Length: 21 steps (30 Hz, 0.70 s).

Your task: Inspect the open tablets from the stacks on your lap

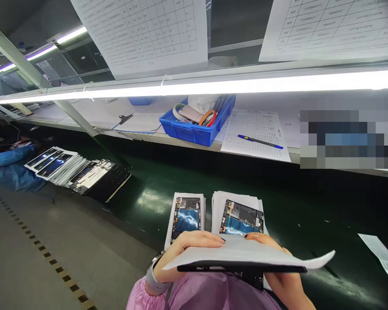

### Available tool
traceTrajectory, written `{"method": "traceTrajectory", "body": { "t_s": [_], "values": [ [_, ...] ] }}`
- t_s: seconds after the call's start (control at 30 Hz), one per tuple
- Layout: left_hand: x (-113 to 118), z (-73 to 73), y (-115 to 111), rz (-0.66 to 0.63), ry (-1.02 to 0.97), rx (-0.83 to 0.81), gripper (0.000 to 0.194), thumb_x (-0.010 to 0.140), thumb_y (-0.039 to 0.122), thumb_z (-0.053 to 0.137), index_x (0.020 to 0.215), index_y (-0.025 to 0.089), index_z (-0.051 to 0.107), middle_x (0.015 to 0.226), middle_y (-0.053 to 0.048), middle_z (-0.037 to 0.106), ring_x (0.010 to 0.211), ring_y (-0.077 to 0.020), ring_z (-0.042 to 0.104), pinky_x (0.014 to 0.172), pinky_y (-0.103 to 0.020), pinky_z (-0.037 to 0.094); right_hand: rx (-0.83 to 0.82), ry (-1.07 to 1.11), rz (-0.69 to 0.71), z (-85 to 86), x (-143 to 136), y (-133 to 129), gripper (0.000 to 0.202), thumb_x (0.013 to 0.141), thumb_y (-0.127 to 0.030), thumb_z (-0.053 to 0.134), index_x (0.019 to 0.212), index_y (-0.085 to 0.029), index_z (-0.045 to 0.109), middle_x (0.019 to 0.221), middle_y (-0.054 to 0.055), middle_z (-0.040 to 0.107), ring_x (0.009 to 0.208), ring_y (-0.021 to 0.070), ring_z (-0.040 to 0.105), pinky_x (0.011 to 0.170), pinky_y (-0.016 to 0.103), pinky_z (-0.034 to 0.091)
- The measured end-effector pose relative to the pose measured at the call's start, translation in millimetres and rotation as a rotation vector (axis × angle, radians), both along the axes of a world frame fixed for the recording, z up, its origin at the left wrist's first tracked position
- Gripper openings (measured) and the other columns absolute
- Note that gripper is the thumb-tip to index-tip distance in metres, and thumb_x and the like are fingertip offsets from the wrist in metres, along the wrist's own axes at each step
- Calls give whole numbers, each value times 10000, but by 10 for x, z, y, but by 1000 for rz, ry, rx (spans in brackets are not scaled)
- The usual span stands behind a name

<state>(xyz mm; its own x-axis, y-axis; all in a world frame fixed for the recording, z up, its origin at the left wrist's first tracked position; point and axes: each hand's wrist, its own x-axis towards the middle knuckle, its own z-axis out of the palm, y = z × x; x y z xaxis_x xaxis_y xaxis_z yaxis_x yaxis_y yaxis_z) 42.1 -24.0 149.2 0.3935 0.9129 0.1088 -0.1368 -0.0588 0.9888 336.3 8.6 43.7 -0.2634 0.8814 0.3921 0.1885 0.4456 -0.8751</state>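
Seen nearly edge-on in front of me is a thin black tablet (242,268), with a white paper sheet (245,252) over it that curls up at the right end. My left hand (194,241) holds it from the left, fingers closed along the far side of the sheet. From the right, my right hand (271,241) grips it, its lower part passing beneath the slab. Just beyond lie two paper-layered stacks, topped by an opened left tablet (186,219) and an opened right tablet (242,217) with batteries and circuitry exposed. My hands and the sheet hide their near parts.
Dark green bench (148,172). At left stand a layered stack of tablets and paper (63,165) and a black stack (106,181). On the shelf are a blue bin (194,131) with tape rolls and a pen (260,141) on a form. A light tube (194,87) crosses above.
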Motion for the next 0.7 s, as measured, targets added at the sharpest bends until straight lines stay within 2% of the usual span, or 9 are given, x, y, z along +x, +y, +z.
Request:
{"method": "traceTrajectory", "body": {
  "t_s": [0.07, 0.17, 0.3, 0.4, 0.43, 0.5, 0.57, 0.6, 0.7],
  "values": [
    [-11, -6, -3, -17, -49, 21, 523, 915, 602, 564, 1233, 226, 741, 1255, -168, 704, 1190, -377, 626, 1062, -485, 436, -38, -15, -13, -17, 33, -35, 330, 867, -291, 693, 1195, -302, 734, 1162, 81, 767, 1084, 392, 698, 964, 573, 537],
    [-18, 1, 2, -30, -41, 0, 420, 941, 536, 568, 1191, 257, 760, 1241, -152, 716, 1178, -353, 641, 1065, -473, 435, -107, 15, -23, 22, 30, -59, 262, 860, -389, 725, 1111, -324, 765, 1098, 72, 785, 1051, 397, 711, 962, 574, 548],
    [-43, -73, -51, -29, -2, -59, 449, 904, 539, 631, 1173, 208, 772, 1229, -163, 721, 1177, -362, 638, 1069, -452, 439, -92, 3, -81, 128, -11, -106, 222, 873, -370, 712, 1077, -321, 785, 1056, 69, 786, 1021, 391, 716, 937, 545, 569],
    [-121, -274, -110, 233, 6, -250, 340, 844, 394, 756, 1118, 196, 787, 1167, -121, 751, 1117, -312, 667, 1011, -363, 489, -173, -146, -33, 212, -8, -199, 192, 895, -352, 693, 1057, -312, 788, 957, 73, 779, 889, 352, 729, 798, 457, 622],
    [-159, -361, -111, 340, -38, -327, 321, 807, 333, 799, 1100, 201, 783, 1126, -97, 764, 1057, -280, 687, 959, -328, 513, -247, -190, 21, 247, -6, -242, 240, 899, -359, 695, 1122, -314, 772, 987, 77, 775, 900, 347, 727, 773, 434, 628],
    [-242, -533, -65, 472, -184, -459, 334, 723, 267, 858, 1035, 191, 766, 955, -56, 781, 833, -209, 711, 778, -265, 552, -429, -200, 160, 338, -26, -339, 459, 891, -404, 716, 1339, -321, 666, 1185, 98, 738, 1068, 373, 690, 843, 439, 618],
    [-308, -684, 41, 463, -316, -559, 332, 657, 251, 869, 949, 156, 742, 755, -25, 747, 617, -156, 664, 590, -225, 521, -570, -133, 300, 457, -103, -432, 660, 882, -455, 721, 1495, -331, 512, 1397, 111, 630, 1267, 402, 579, 984, 484, 551],
    [-327, -750, 105, 442, -374, -592, 328, 641, 246, 856, 925, 142, 729, 701, -18, 727, 565, -145, 644, 544, -219, 504, -608, -110, 361, 525, -163, -471, 680, 891, -471, 706, 1518, -337, 478, 1438, 112, 596, 1305, 403, 545, 1032, 500, 512],
    [-314, -934, 279, 370, -562, -693, 312, 616, 231, 803, 891, 124, 700, 690, -25, 730, 573, -154, 664, 560, -223, 521, -651, -134, 458, 741, -385, -533, 532, 955, -440, 612, 1473, -360, 520, 1368, 101, 635, 1198, 349, 613, 1021, 486, 505]
  ]
}}
